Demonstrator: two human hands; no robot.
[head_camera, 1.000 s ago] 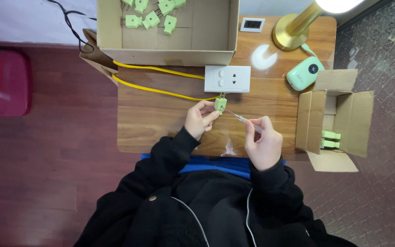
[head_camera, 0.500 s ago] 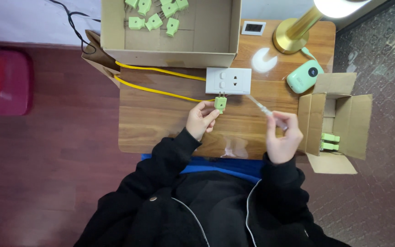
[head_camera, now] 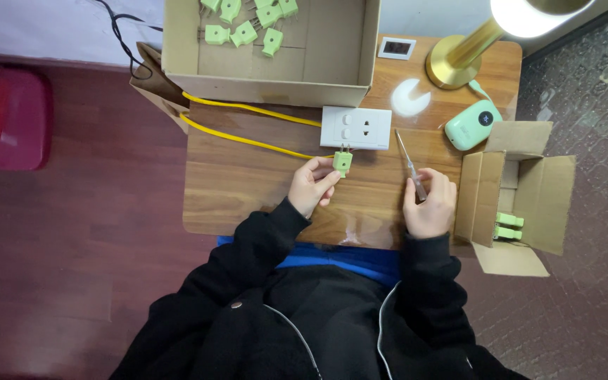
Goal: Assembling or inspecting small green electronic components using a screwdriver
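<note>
My left hand point(head_camera: 311, 186) pinches a small green plug point(head_camera: 343, 162) over the wooden table point(head_camera: 248, 183), its metal prongs pointing up toward a white wall socket plate point(head_camera: 355, 127) just above it. My right hand point(head_camera: 428, 204) grips a thin screwdriver point(head_camera: 409, 163) by the handle, with its shaft pointing away from me toward the socket plate's right end. The two hands are apart, the plug to the left of the screwdriver tip.
A large open cardboard box point(head_camera: 332, 63) at the back holds several green plugs point(head_camera: 244, 33). A smaller open box point(head_camera: 522, 197) at the right holds two more green plugs point(head_camera: 508, 226). Yellow cable point(head_camera: 248, 139), a brass lamp base point(head_camera: 454, 67) and a mint green device point(head_camera: 471, 124) lie nearby.
My right hand has swung the screwdriver rightward and away from the plug, and the shaft now points up the table. My left hand keeps the plug below the socket plate.
</note>
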